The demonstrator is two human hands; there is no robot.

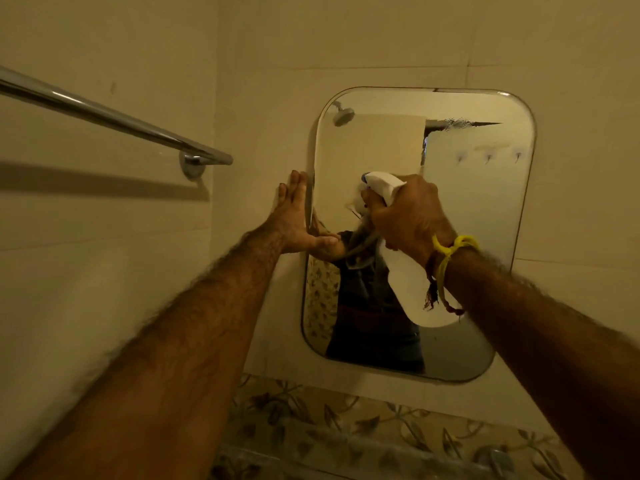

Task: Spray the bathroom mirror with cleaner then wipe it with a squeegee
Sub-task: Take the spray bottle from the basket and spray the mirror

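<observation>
- I am in the spraying step: my right hand [410, 216] is wrapped around the neck of the spray bottle [412, 282], nozzle aimed at the mirror [478, 209] around its middle height, left of centre.
- My left hand [294, 216] lies flat and open, holding nothing, pressed on the mirror's left edge with the thumb on the glass.
- A band of droplets sits near the mirror's top; the rest looks dry to me, so I judge spraying is barely begun.
- To do it well, I would sweep the nozzle across the mirror in rows, top downward, and lift my left thumb clear.
- No squeegee is in view.
</observation>
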